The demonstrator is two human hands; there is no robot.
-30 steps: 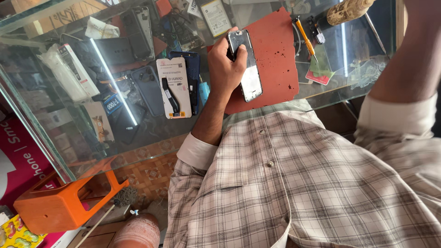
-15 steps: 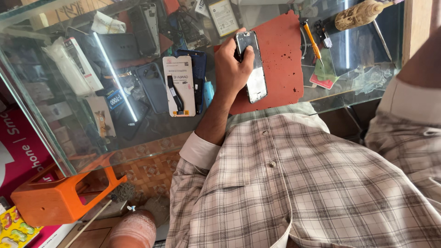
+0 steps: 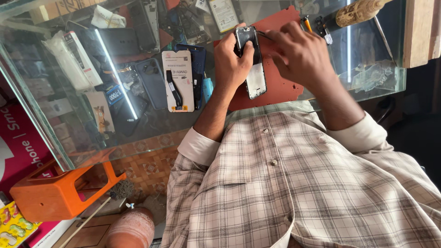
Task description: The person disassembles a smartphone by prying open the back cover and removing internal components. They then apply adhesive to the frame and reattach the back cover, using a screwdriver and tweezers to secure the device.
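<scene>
the left hand (image 3: 232, 59) gripped an opened phone (image 3: 251, 64) over a red mat (image 3: 280, 87) on the glass bench (image 3: 151, 124); the right hand (image 3: 298, 55) pinched a thin tool (image 3: 263, 34) at its top.

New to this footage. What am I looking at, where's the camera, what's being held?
No machine here: a person works with two bare hands. The one camera sits on the person's head and looks down over their checked shirt. The left hand holds an opened phone above a red mat on a glass counter. The right hand works at the phone's top end with a thin tool, too small to identify. Phone parts and packets lie under the glass. An orange stool stands on the floor.
</scene>
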